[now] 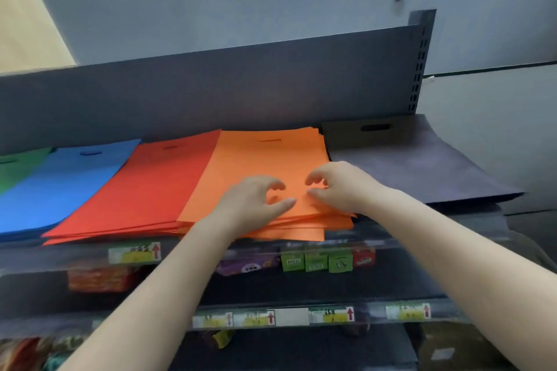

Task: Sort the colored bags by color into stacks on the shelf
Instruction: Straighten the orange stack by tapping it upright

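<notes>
Five flat stacks of bags line the dark top shelf [470,141]: green [18,166], blue [60,187], red [144,187], orange [262,159] and black [416,166]. Both hands hover over the orange stack's near end, left hand [250,199] and right hand [340,184] with fingers curled, fingertips touching the top orange bag, gripping nothing clearly.
</notes>
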Demonstrator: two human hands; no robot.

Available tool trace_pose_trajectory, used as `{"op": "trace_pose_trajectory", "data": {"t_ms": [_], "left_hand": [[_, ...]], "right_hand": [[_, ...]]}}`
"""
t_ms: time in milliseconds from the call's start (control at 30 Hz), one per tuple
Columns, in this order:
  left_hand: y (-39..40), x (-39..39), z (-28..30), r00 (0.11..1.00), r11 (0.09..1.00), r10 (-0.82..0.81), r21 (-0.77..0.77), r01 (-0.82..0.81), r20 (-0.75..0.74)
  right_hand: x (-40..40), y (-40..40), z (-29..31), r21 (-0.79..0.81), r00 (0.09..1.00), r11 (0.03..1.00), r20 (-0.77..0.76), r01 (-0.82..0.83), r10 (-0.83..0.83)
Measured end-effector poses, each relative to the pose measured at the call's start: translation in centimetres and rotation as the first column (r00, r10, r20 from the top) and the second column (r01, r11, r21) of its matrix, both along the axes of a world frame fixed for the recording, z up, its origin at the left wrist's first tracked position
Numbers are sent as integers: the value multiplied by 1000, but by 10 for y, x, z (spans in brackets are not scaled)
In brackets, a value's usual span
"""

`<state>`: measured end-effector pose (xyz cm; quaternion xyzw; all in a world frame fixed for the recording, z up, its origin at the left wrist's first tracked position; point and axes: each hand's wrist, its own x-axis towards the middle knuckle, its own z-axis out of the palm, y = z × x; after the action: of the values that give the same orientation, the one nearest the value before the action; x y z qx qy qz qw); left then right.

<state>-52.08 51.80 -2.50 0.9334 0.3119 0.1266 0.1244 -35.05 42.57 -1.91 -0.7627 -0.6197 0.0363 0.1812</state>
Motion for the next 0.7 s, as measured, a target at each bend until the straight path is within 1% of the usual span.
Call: {"op": "trace_pose_trajectory", "data": {"t_ms": [33, 100, 167, 200, 267, 333, 400, 467, 533, 600, 633, 700], "left_hand": [[1, -8, -5, 997, 999, -41, 0, 41, -59], [-1, -19, -14, 975, 987, -128, 72, 143, -184], [-2, -23, -19, 950, 964, -165, 162, 213, -264], [-1, -23, -20, 948, 953, -172, 197, 228, -267], [3, -21, -17, 967, 957, -165, 204, 204, -193], [10, -19, -11, 982, 976, -137, 151, 156, -132], [16, -16, -6, 983, 976, -144, 150, 161, -114], [22, -15, -4, 988, 980, -148, 130, 153, -47], [28, -14, -5, 987, 991, -129, 32, 127, 93], [35, -16, -8, 961, 990, -73, -98, 102, 267], [37, -18, -10, 938, 984, -27, -156, 86, 344], [40, -22, -16, 882, 964, 76, -259, 53, 464]], "right_hand": [[-7, 3, -3, -42, 1000, 999, 27, -6, 7], [-16, 8, -9, -110, 997, 994, 71, 2, 6], [-17, 10, -11, -123, 998, 992, 56, 27, -20], [-16, 10, -11, -113, 999, 993, 24, 38, -36], [-13, 9, -8, -54, 995, 996, -67, 68, -71], [-9, 5, -4, 16, 982, 992, -149, 123, -120], [-5, 2, -1, 54, 972, 982, -160, 182, -171], [0, -1, 4, 101, 961, 964, -160, 245, -227], [5, -3, 9, 200, 937, 924, -202, 326, -286], [6, -5, 12, 286, 905, 874, -287, 392, -312], [4, -5, 13, 294, 885, 860, -346, 417, -311], [-2, -3, 12, 235, 830, 867, -474, 440, -293]]}}
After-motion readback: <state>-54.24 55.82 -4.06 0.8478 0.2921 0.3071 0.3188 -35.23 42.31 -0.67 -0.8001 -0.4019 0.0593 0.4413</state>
